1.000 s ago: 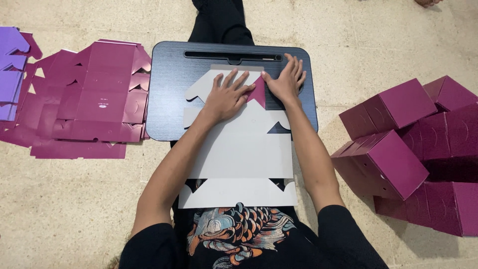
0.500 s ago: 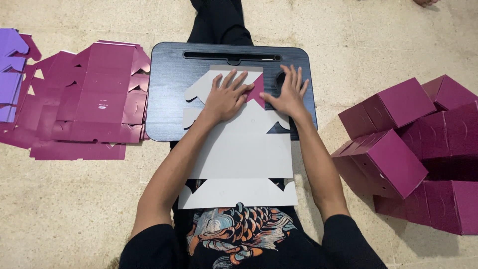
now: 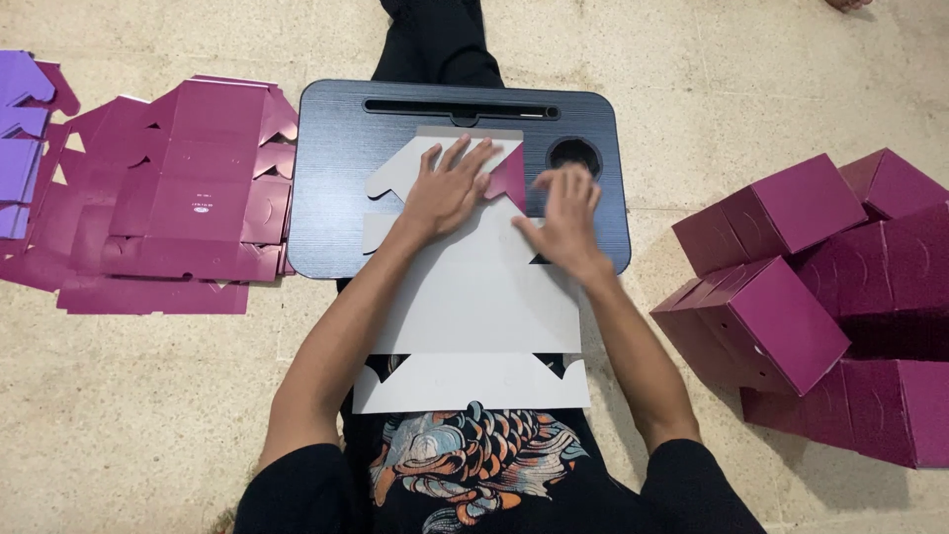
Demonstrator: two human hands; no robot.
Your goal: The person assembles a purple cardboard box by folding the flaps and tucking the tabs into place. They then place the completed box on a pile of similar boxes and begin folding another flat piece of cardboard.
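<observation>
Head view, looking down on a seated person folding a flat box blank (image 3: 474, 297) laid white side up across a dark lap tray (image 3: 336, 188). Left hand (image 3: 447, 190) lies flat with fingers spread, pressing the blank's far panel onto the tray; it grips nothing. Right hand (image 3: 565, 216) is also open and flat, slightly blurred, resting on the blank just right of a small upturned flap (image 3: 509, 178) that shows its magenta face between the two hands. Judged step: an early fold, creasing the far-end flaps while the main panels remain flat. Next move, as a judgement, calls for one hand to pin the panel while the other raises a side wall along its crease.

Edges and room, relative to the tray: the blank's near end overhangs the tray's near edge onto the person's lap; its far edge stops short of the slot along the far rim. A round cup recess (image 3: 574, 155) sits at the far right corner, just beyond the right hand. Left of the tray lie stacked flat blanks (image 3: 188, 198), almost touching its edge. Right of it, well apart, finished magenta boxes (image 3: 791, 287) are piled on the floor (image 3: 148, 396).
</observation>
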